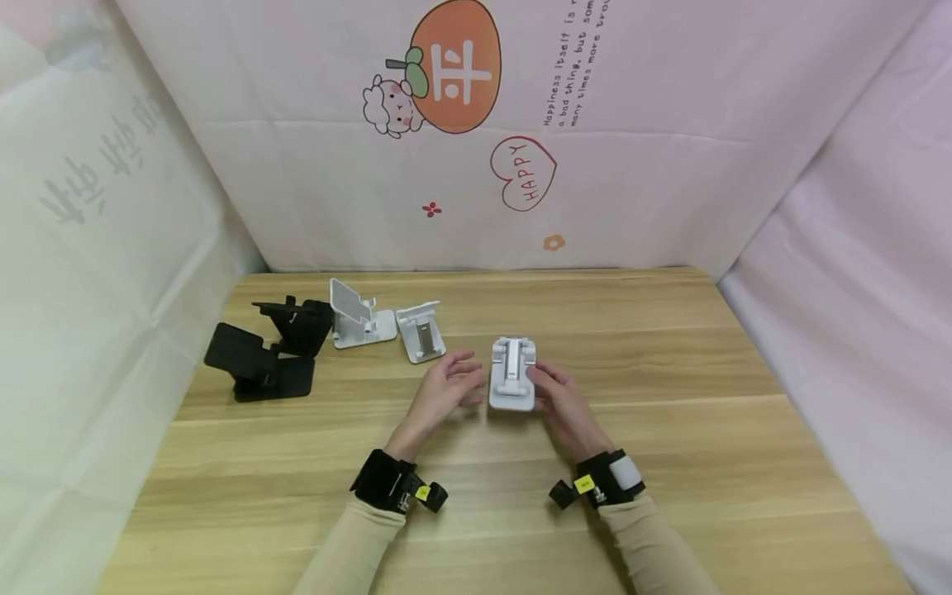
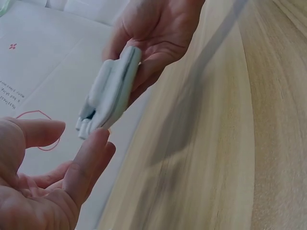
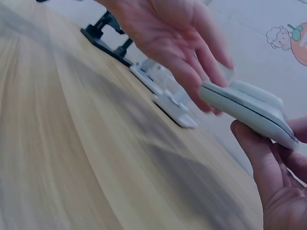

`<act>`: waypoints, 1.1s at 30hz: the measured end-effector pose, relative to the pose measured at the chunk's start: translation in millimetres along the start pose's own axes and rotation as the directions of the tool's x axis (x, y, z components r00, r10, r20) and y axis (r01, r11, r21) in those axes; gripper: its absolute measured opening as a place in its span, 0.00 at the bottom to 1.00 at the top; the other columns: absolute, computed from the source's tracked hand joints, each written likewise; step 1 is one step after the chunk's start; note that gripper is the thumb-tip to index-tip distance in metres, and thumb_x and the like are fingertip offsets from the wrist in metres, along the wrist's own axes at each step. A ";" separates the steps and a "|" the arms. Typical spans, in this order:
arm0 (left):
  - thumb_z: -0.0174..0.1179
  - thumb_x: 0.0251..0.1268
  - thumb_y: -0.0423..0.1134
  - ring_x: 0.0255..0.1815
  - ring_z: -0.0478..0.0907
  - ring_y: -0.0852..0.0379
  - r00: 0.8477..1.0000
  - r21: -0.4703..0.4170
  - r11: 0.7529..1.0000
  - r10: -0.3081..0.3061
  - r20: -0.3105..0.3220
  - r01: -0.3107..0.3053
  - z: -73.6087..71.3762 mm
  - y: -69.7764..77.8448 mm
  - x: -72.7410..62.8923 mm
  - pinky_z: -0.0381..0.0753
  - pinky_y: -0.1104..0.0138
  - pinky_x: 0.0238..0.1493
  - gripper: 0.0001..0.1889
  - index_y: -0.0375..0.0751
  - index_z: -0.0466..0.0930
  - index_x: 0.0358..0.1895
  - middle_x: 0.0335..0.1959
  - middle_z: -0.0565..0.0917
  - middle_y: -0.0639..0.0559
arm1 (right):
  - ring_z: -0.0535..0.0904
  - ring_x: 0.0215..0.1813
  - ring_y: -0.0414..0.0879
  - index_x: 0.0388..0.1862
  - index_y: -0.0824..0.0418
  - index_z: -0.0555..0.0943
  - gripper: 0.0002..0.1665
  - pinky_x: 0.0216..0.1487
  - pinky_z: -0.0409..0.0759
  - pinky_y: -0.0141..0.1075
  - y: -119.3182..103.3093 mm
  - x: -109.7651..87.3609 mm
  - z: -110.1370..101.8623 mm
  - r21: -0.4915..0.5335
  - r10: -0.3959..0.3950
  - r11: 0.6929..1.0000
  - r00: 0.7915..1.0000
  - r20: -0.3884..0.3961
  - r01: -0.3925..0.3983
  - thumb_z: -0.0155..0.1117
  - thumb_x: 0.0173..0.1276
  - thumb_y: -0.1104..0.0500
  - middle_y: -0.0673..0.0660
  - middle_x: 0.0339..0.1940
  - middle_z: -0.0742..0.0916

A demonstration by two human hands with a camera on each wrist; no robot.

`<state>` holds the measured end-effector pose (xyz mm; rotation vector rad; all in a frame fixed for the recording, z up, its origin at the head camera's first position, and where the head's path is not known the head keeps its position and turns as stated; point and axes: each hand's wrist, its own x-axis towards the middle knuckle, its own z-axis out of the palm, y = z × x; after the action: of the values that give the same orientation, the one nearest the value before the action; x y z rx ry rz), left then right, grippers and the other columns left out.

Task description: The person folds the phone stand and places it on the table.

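A white phone stand (image 1: pixel 511 373), folded flat, is held above the table by my right hand (image 1: pixel 567 409). In the right wrist view the thumb and fingers (image 3: pixel 261 160) grip one edge of the folded stand (image 3: pixel 249 108). My left hand (image 1: pixel 445 390) is just left of the stand, its fingers loosely bent and spread, with nothing held. The left wrist view shows the left thumb and fingers (image 2: pixel 86 165) apart, close to the stand's end (image 2: pixel 103 96); whether a fingertip touches it I cannot tell.
Left of the hands, two black phone stands (image 1: pixel 275 376) sit unfolded on the wooden table (image 1: pixel 669 397). Beside them are a white unfolded stand (image 1: pixel 364 326) and a smaller white stand (image 1: pixel 421 335). A printed white cloth (image 1: pixel 632 190) hangs behind the table.
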<state>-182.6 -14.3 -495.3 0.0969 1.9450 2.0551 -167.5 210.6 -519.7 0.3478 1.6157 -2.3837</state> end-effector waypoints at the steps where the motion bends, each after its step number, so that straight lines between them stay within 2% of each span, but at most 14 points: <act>1: 0.61 0.74 0.31 0.60 0.81 0.32 1.000 -0.004 1.000 -0.001 0.000 0.001 -0.5 0.3 0.3 0.87 0.51 0.53 0.30 0.28 0.63 0.75 0.66 0.76 0.29 | 0.85 0.48 0.43 0.72 0.63 0.73 0.28 0.46 0.86 0.32 -1.6 0.6 -3.4 -0.002 0.001 1.000 1.000 -0.007 -0.001 0.64 0.77 0.55 0.52 0.52 0.87; 6: 0.59 0.75 0.31 0.58 0.82 0.33 1.000 -0.014 1.000 -0.016 -0.010 0.015 -3.2 2.9 -1.1 0.88 0.55 0.50 0.29 0.28 0.64 0.74 0.66 0.76 0.29 | 0.86 0.45 0.41 0.73 0.63 0.73 0.30 0.45 0.85 0.32 -8.2 8.0 -25.3 -0.047 -0.003 0.999 0.999 -0.054 0.000 0.65 0.76 0.55 0.50 0.49 0.89; 11: 0.58 0.76 0.33 0.56 0.84 0.37 1.000 -0.012 1.000 -0.025 -0.015 0.025 -5.2 3.0 -2.7 0.88 0.53 0.51 0.28 0.30 0.65 0.74 0.64 0.78 0.31 | 0.85 0.41 0.38 0.77 0.65 0.68 0.35 0.38 0.84 0.29 -12.0 18.8 -52.0 -0.128 -0.025 0.992 0.994 -0.102 0.012 0.64 0.77 0.56 0.46 0.44 0.90; 15: 0.58 0.77 0.34 0.55 0.84 0.37 1.000 -0.007 1.000 -0.024 -0.011 0.024 -6.6 1.2 -2.6 0.88 0.54 0.50 0.27 0.29 0.65 0.74 0.63 0.78 0.30 | 0.85 0.41 0.37 0.79 0.65 0.65 0.36 0.38 0.83 0.28 -18.9 24.8 -72.5 -0.170 -0.022 0.985 0.992 -0.125 0.000 0.64 0.78 0.55 0.43 0.43 0.89; 21: 0.59 0.77 0.37 0.57 0.82 0.35 0.999 -0.001 0.999 -0.036 -0.005 0.036 -8.8 0.1 -0.2 0.89 0.56 0.50 0.27 0.30 0.66 0.74 0.63 0.78 0.31 | 0.85 0.41 0.35 0.72 0.53 0.77 0.28 0.39 0.83 0.26 -40.1 35.2 -98.9 -0.137 -0.025 0.991 0.983 -0.181 0.000 0.68 0.75 0.54 0.41 0.43 0.89; 24: 0.59 0.77 0.38 0.58 0.82 0.34 0.999 0.000 0.999 -0.042 -0.003 0.042 -9.4 0.9 0.2 0.89 0.56 0.50 0.27 0.31 0.67 0.73 0.64 0.78 0.31 | 0.85 0.41 0.34 0.72 0.55 0.77 0.28 0.39 0.83 0.26 -47.7 40.9 -109.8 -0.160 -0.061 0.987 0.978 -0.198 0.029 0.68 0.75 0.54 0.40 0.42 0.89; 27: 0.59 0.77 0.37 0.57 0.82 0.33 0.999 0.006 0.999 -0.047 0.000 0.047 -9.7 1.3 -0.8 0.89 0.55 0.49 0.27 0.31 0.67 0.73 0.63 0.78 0.31 | 0.84 0.42 0.33 0.78 0.62 0.69 0.35 0.40 0.84 0.25 -50.2 44.3 -116.5 -0.238 -0.088 0.970 0.980 -0.180 0.044 0.65 0.77 0.54 0.40 0.43 0.88; 29: 0.59 0.77 0.37 0.57 0.82 0.32 0.999 0.012 0.999 -0.045 0.007 0.044 -9.9 0.9 -1.4 0.89 0.54 0.50 0.26 0.30 0.67 0.73 0.63 0.78 0.30 | 0.83 0.43 0.32 0.78 0.64 0.67 0.36 0.41 0.84 0.25 -50.0 45.7 -118.1 -0.322 -0.107 0.946 0.978 -0.178 0.045 0.64 0.78 0.52 0.40 0.46 0.87; 33: 0.57 0.78 0.37 0.58 0.82 0.31 0.999 0.031 0.999 -0.035 0.029 0.034 -9.9 0.2 -2.0 0.88 0.52 0.51 0.25 0.28 0.68 0.72 0.62 0.79 0.28 | 0.80 0.48 0.30 0.77 0.64 0.69 0.36 0.46 0.81 0.22 -48.7 49.1 -118.0 -0.454 -0.145 0.890 0.970 -0.197 0.041 0.63 0.78 0.49 0.48 0.57 0.83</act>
<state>-183.3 -24.4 -495.6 0.0989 1.9477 1.9911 -222.5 334.8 -535.6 0.4690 2.2674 -1.9992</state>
